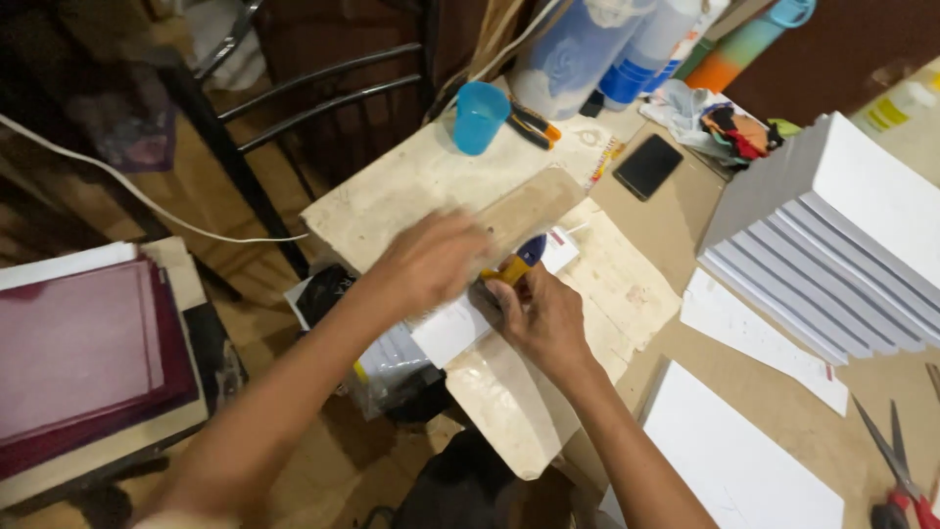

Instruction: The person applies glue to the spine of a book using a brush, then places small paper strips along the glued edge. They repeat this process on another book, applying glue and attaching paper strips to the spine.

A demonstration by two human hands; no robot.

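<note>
My left hand (431, 260) presses down on a long tan cardboard strip (534, 208) lying across a cream stone slab (401, 191). My right hand (540, 315) is shut on a small yellow-handled cutter (509, 269) right beside the left hand, at the strip's near end. White paper sheets (452, 331) lie under both hands. A dark blue object (534, 250) shows just past the cutter; what it is I cannot tell.
A blue cup (480, 116) and an orange-handled tool (534, 125) stand at the slab's far end. A black phone (647, 166), stacked white booklets (842, 235), loose white sheets (734, 460) and red-handled scissors (896, 460) lie right. Maroon boards (78, 353) are left, a black chair (294, 98) behind.
</note>
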